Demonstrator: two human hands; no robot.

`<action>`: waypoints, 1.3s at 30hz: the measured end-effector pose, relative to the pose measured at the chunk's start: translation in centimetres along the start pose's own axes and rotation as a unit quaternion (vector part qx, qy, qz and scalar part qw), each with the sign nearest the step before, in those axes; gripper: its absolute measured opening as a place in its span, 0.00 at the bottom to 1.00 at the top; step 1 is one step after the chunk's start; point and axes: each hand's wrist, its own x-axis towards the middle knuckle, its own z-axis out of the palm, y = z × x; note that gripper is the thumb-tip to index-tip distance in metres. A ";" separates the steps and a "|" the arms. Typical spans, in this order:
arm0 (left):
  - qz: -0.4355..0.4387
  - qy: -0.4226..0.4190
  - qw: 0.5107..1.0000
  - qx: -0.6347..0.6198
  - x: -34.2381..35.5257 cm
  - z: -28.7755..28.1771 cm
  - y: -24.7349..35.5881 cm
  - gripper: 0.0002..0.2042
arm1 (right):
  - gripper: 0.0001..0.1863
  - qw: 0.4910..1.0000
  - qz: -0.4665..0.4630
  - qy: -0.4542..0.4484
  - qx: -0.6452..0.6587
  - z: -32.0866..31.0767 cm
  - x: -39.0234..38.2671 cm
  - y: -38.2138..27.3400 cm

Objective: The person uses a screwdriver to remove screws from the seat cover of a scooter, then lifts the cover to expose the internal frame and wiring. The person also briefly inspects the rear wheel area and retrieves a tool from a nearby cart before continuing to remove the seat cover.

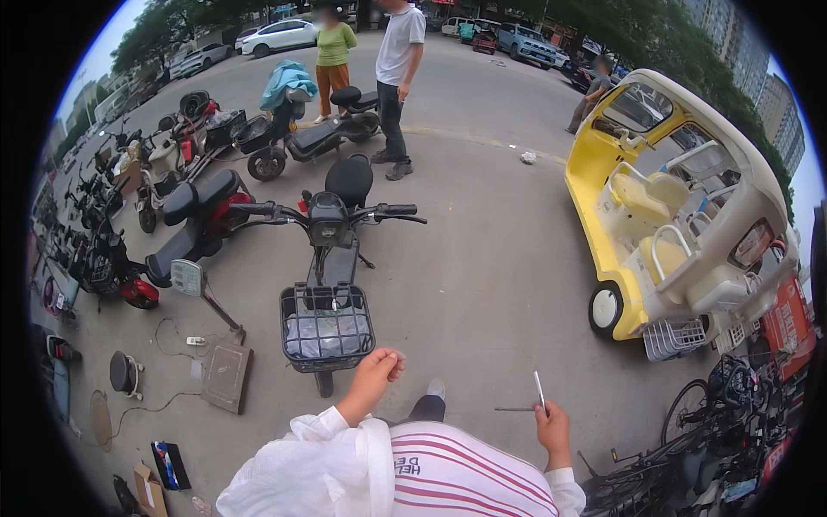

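My left hand (379, 379) is closed, its fingertips curled together, just in front of the black wire basket (289, 332) of an electric scooter (328, 224). Whatever those fingers hold, if anything, is hidden. Crumpled clear plastic (323, 334) lies in the basket. Out to the right, my right hand (554, 426) grips a slim silver tool (539, 388) that points upward. A thin dark rod (513, 409) sticks out leftward from the same hand. The exact kind of either is too small to tell.
A platform scale (227, 376) and a round stool (126, 374) stand at left, with a cable on the ground. Parked scooters (194, 215) fill the far left. A yellow three-wheeler (633, 241) and bicycles (689, 431) stand at right. Two people (398, 77) stand beyond the scooter.
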 end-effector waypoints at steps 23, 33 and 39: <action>0.040 0.160 0.985 -0.057 71.6 26.4 14.7 0.11 | 0.18 0.921 0.367 -0.130 0.004 2.1 72.5 25.2; 0.052 0.262 0.958 -0.102 93.6 22.2 18.8 0.08 | 0.23 0.995 0.019 -0.097 -0.032 17.3 129.2 8.1; 0.026 0.253 0.964 -0.076 110.9 15.0 24.2 0.10 | 0.10 0.900 0.108 -0.223 0.358 28.1 139.7 -12.4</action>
